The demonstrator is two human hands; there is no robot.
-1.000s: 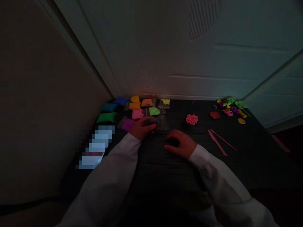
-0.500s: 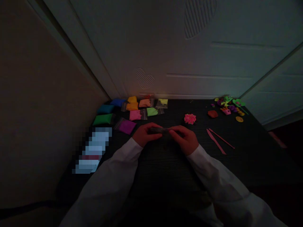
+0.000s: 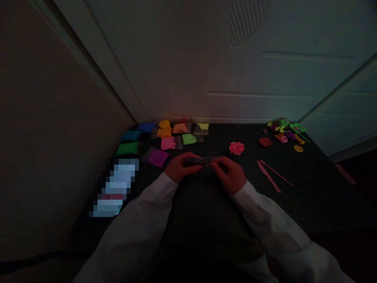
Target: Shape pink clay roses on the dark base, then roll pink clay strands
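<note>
Above the middle of the dark table, a small clear plastic bag (image 3: 206,161) with dark contents stretches between my hands. My left hand (image 3: 183,168) is closed on its dark, filled end, thumb in front and fingers behind. With thumb and fingertips, my right hand (image 3: 230,174) pinches the bag's clear end. Dim light hides exactly what the bag contains. Beyond my right hand lies a bumpy pink clay piece (image 3: 236,148). A bag of purple clay (image 3: 158,157) rests just left of my left hand.
Several bags of coloured clay, among them a green one (image 3: 128,148), sit at the back left. A lit phone (image 3: 118,188) lies at left. A pink plastic knife (image 3: 268,176) and thin stick (image 3: 277,173), a red lump (image 3: 264,142) and small clay figures (image 3: 284,131) occupy the right.
My right hand has shifted slightly right and away from my left, so more of the bag's clear end shows between them. Objects on the table stay put.
</note>
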